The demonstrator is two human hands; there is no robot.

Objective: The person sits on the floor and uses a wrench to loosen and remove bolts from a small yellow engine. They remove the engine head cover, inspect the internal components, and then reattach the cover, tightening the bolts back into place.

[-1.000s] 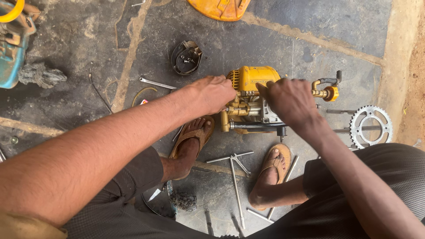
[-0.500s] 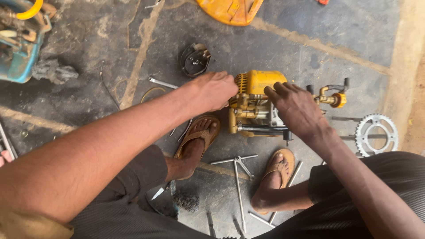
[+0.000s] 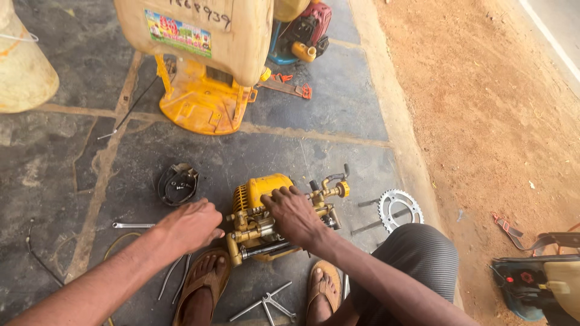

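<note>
Head view: both hands' fingers rest, uncurled, on the yellow engine (image 3: 266,211), hiding its top.

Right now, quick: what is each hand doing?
Left hand: curled shut against the left end of the yellow engine; what it grips is hidden.
Right hand: fingers spread, pressing down on top of the engine, holding nothing.

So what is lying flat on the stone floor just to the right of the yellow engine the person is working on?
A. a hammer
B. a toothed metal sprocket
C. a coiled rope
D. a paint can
B: a round toothed sprocket lies flat on the floor just right of the yellow engine, on which the right hand rests while the left hand is at its left end.
</note>
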